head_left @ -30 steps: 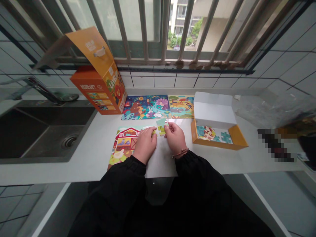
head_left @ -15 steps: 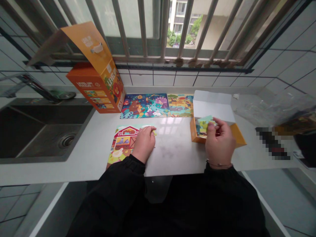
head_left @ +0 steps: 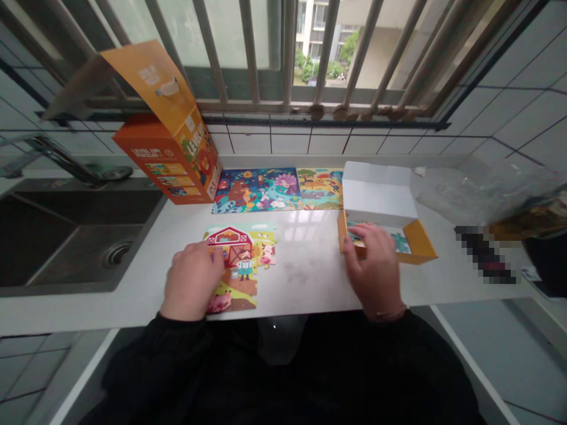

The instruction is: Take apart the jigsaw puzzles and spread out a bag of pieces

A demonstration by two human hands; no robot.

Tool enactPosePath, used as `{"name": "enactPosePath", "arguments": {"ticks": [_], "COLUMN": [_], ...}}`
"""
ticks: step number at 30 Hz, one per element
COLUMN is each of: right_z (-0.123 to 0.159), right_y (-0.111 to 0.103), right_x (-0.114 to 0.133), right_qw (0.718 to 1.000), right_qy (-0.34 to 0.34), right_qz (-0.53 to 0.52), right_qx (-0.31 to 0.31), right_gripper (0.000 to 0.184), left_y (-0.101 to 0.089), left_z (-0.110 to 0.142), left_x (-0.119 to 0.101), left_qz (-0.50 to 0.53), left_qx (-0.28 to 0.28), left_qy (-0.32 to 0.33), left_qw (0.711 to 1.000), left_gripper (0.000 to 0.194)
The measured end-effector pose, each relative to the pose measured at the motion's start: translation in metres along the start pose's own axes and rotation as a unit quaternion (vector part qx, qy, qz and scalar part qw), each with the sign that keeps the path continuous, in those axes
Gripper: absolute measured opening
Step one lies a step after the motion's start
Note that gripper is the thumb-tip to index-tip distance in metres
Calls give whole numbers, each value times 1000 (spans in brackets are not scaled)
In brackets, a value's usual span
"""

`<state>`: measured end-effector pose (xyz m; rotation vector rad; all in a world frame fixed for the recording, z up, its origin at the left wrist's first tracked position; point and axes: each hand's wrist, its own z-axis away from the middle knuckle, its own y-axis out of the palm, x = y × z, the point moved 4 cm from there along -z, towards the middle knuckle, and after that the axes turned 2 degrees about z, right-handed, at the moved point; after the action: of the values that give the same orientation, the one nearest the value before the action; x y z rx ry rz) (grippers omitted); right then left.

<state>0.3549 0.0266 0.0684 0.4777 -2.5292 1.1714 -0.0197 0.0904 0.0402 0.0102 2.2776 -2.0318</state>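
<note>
A partly joined farm jigsaw puzzle (head_left: 241, 289), with a red barn, a farmer and a pink cow, lies on the counter in front of me. My left hand (head_left: 194, 280) rests on its left side, palm down, covering that part; its fingers are stretched onto the picture and grip nothing I can see. Over the yellow box (head_left: 423, 241), my right hand (head_left: 374, 265) has its fingers apart and reaching inside, the thumb near the left wall. Loose puzzle pieces (head_left: 401, 242) show in the box beside the fingers. The box's white lid (head_left: 378, 188) stands raised.
Two finished puzzles, a dark blue animal scene (head_left: 261, 192) and a yellow savanna scene (head_left: 321, 189), lie along the back. An orange puzzle box (head_left: 162, 159) stands at the left with its flap up, near the sink (head_left: 80, 236). Clear plastic wrapping (head_left: 469, 195) lies at right.
My right hand has lowered into the box, and the green piece it held is no longer in sight. My left hand has moved from the puzzle's right edge to its left side, uncovering the farmer and cow.
</note>
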Motion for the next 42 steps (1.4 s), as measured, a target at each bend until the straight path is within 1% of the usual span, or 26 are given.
{"name": "enactPosePath", "arguments": {"ticks": [1, 2, 4, 6, 8, 9, 11, 14, 16, 18, 21, 22, 23, 24, 27, 29, 34, 38, 42], "right_z": [5, 11, 27, 44, 59, 64, 69, 72, 76, 83, 95, 99, 103, 106, 109, 108, 100, 93, 86], "right_y": [8, 17, 34, 47, 56, 58, 60, 58, 56, 51, 42, 39, 36, 34, 29, 29, 28, 31, 34], "right_x": [18, 36, 71, 99, 115, 118, 115, 98, 86, 76, 65, 63, 60, 58, 52, 49, 46, 44, 43], "right_qw": [998, 990, 965, 936, 914, 907, 902, 905, 907, 914, 928, 931, 933, 935, 939, 941, 940, 933, 928], "right_qy": [-31, -64, -132, -185, -211, -216, -212, -195, -196, -205, -211, -212, -213, -215, -224, -227, -227, -227, -215], "right_qz": [-45, -88, -143, -157, -152, -147, -133, -105, -83, -59, -33, -33, -37, -43, -67, -81, -119, -143, -181], "right_qx": [38, 89, 177, 257, 313, 331, 353, 363, 363, 345, 306, 296, 287, 278, 250, 239, 225, 241, 245], "right_gripper": [25, 25, 30, 45, 67, 76, 88, 91, 85, 74, 56, 51, 46, 43, 35, 35, 36, 33, 22], "left_y": [1, 2, 10, 17, 21, 21, 22, 21, 21, 22, 25, 25, 25, 23, 17, 12, 8, 10, 10], "left_z": [1, 2, 7, 15, 25, 30, 40, 53, 61, 72, 89, 94, 99, 103, 109, 109, 105, 101, 96], "left_x": [16, 28, 40, 39, 30, 24, 9, -14, -27, -36, -39, -37, -35, -33, -28, -28, -32, -33, -35], "left_qz": [-22, -24, 12, 52, 78, 93, 132, 187, 212, 228, 236, 238, 240, 245, 271, 282, 290, 301, 319], "left_qx": [-1, -4, 8, 15, 6, 2, 0, 13, 26, 48, 87, 94, 95, 89, 55, 31, -13, -4, 9], "left_qy": [-16, -19, 8, 38, 45, 44, 58, 115, 173, 237, 316, 335, 350, 362, 389, 403, 419, 418, 410], "left_qw": [1000, 1000, 1000, 998, 996, 995, 990, 975, 961, 943, 915, 907, 900, 895, 879, 870, 860, 857, 854], "left_gripper": [48, 49, 50, 49, 50, 49, 45, 41, 39, 44, 72, 77, 76, 68, 42, 33, 23, 18, 15]}}
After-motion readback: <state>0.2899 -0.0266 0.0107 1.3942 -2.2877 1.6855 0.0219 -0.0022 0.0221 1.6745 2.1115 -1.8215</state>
